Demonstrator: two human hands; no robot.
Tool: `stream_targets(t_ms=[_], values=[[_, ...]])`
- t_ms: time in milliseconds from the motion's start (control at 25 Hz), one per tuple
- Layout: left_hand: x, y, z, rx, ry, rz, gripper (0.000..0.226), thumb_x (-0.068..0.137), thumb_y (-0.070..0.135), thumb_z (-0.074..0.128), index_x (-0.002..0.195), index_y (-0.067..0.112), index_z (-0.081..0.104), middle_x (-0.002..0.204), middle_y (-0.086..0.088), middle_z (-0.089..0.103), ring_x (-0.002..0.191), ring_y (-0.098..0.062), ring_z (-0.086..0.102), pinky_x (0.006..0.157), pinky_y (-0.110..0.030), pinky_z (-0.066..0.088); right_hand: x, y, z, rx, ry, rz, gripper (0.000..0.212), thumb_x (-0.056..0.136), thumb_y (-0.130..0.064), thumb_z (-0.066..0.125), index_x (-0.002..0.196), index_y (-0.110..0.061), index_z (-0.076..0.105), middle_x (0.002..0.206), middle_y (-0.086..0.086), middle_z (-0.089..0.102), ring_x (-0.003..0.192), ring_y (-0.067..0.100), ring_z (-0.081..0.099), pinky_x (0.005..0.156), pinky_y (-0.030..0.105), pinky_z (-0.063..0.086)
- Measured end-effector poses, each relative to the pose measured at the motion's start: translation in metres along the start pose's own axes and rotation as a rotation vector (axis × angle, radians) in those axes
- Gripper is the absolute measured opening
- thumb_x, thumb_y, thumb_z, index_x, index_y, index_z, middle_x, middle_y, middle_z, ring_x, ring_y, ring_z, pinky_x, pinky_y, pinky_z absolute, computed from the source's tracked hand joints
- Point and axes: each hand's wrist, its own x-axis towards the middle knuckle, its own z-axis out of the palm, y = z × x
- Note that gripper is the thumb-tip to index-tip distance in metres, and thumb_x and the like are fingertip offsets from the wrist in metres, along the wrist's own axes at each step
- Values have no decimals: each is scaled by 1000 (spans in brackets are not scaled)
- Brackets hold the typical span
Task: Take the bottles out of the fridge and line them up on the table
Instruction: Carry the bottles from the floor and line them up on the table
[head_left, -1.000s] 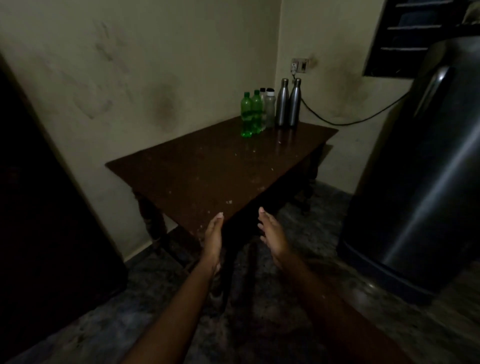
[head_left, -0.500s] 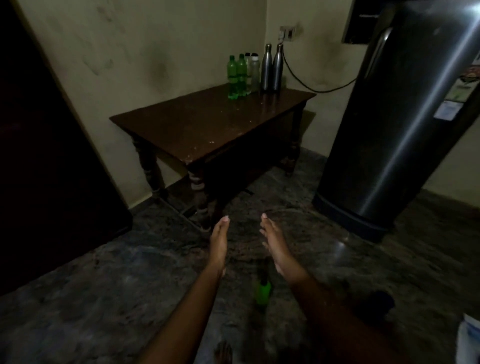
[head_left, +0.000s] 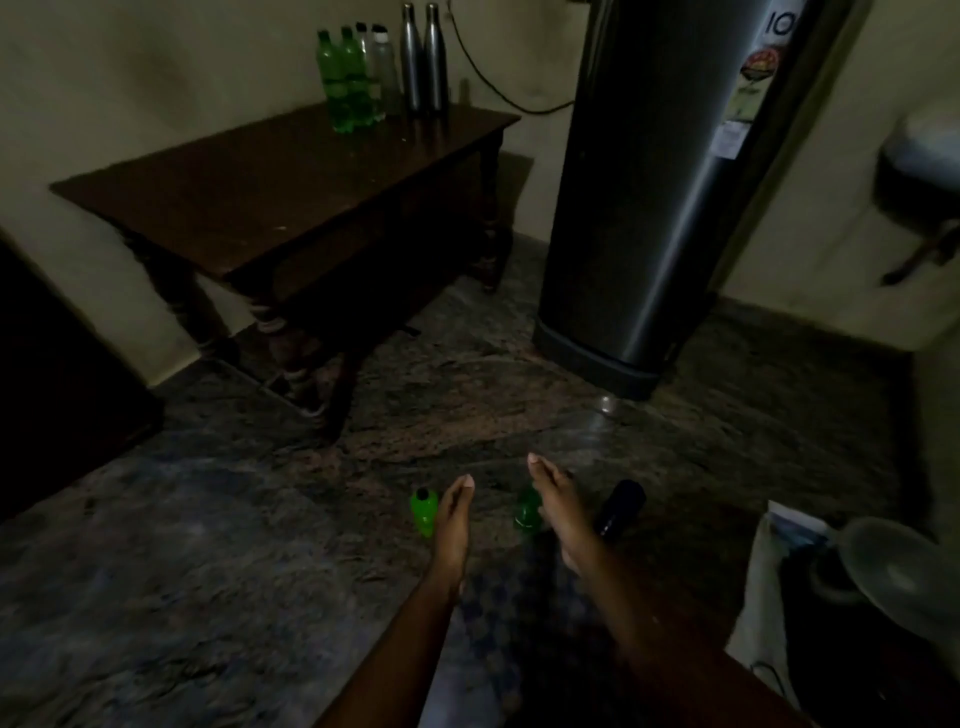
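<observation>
Several bottles stand in a row at the far end of the dark wooden table (head_left: 249, 192): green plastic bottles (head_left: 340, 83), clear bottles (head_left: 382, 73) and two steel bottles (head_left: 426, 57). The tall dark fridge (head_left: 654, 182) stands to the table's right with its door closed. On the floor below my hands sit a bright green bottle (head_left: 425, 512), a darker green bottle (head_left: 527, 514) and a black bottle (head_left: 618, 506). My left hand (head_left: 454, 525) and my right hand (head_left: 558, 512) hover with straight fingers above them, holding nothing.
A black power cable (head_left: 493, 91) runs along the wall behind the table. At the lower right stand a white bag (head_left: 763, 587) and a pot with a glass lid (head_left: 898, 577). A dark cabinet (head_left: 57, 395) fills the left edge. The floor is mottled stone.
The view has pulled back from the table and tilted down. More bottles on the floor have come into sight beneath my hands, which stay open and side by side.
</observation>
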Motion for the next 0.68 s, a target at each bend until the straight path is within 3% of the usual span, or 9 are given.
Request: stream_targets(t_ms=[120,360,520,680], values=[[24,-20,79,110,8,12,36,94,15,45,127,1,49,138,-15,49,129,-25,44,101,-23,30,54,12,-68,-46,-14,57,52,93,-39,48,137,-12,42,143,7,45,130,22,44,102,27,35],[114,-94,188,178,170,-79,40,93,16,48,130,0,46,138,-13,47,130,-26,42,105,-27,30,204,55,-156,-120,-202,256,47,95,-27,48,138,-10,39,144,11,43,130,28,44,108,39,38],[219,-187,206,325,248,-120,48,90,15,54,133,1,41,142,-18,43,130,-28,42,109,-35,33,325,148,-166,-241,-148,254,42,93,-17,51,133,-6,45,130,8,52,124,30,49,97,33,41],[308,-279,210,509,272,-13,60,86,14,59,136,-4,31,144,-23,36,134,-32,35,108,-27,25,417,272,-140,-378,-176,163,50,87,-10,60,134,-4,43,139,17,48,129,33,46,107,42,39]])
